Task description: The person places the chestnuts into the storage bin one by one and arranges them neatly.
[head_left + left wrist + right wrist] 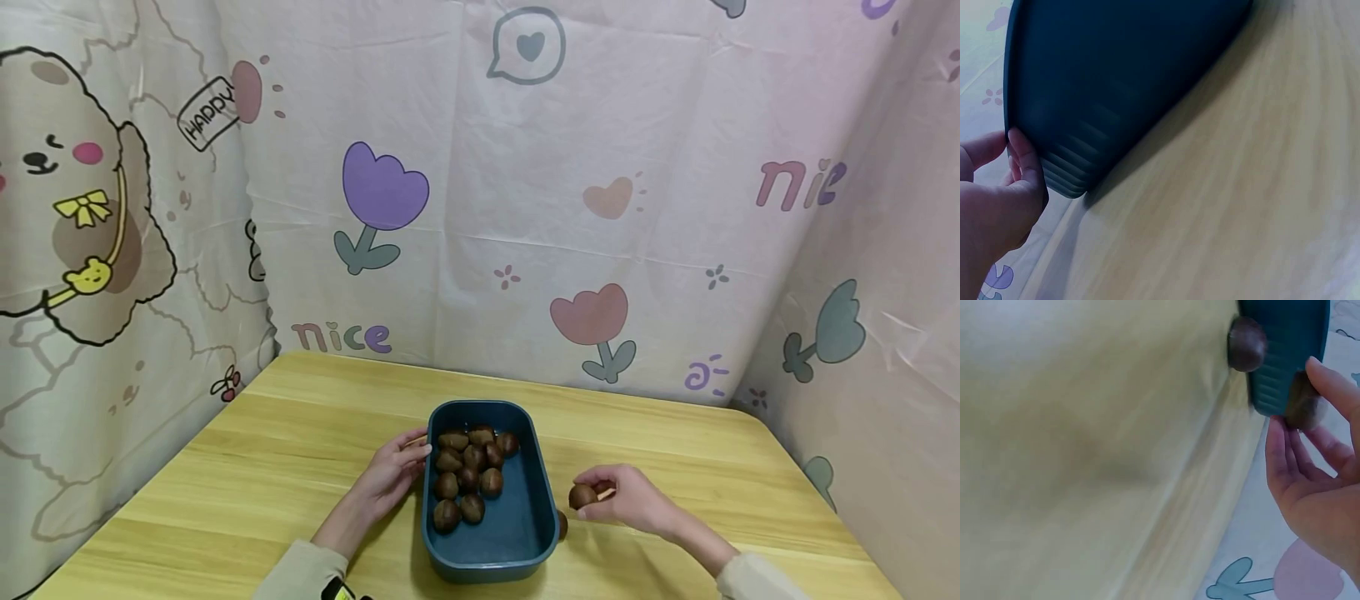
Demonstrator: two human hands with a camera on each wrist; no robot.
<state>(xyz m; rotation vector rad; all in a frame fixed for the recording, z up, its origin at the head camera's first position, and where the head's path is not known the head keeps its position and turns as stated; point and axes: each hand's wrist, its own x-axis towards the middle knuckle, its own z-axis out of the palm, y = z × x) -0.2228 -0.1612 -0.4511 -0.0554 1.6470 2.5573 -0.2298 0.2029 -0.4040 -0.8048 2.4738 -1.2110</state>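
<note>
A dark blue rectangular container (517,533) stands on the table with several brown chestnuts (468,479) inside, mostly toward its left and far end. On its left side my left hand (390,475) pinches the rim between thumb and fingers, which the left wrist view also shows at the rim (1009,94). Off the right side, my right hand (626,498) pinches a chestnut (582,497) between thumb and fingertips, seen too in the right wrist view as a brown chestnut (1304,403). Another chestnut (1247,345) lies by the container's right wall, partly hidden by it in the head view.
The light wood table (300,433) extends around the container on every side. Behind it and at both sides hangs a printed cloth (487,183) with tulips, hearts and lettering.
</note>
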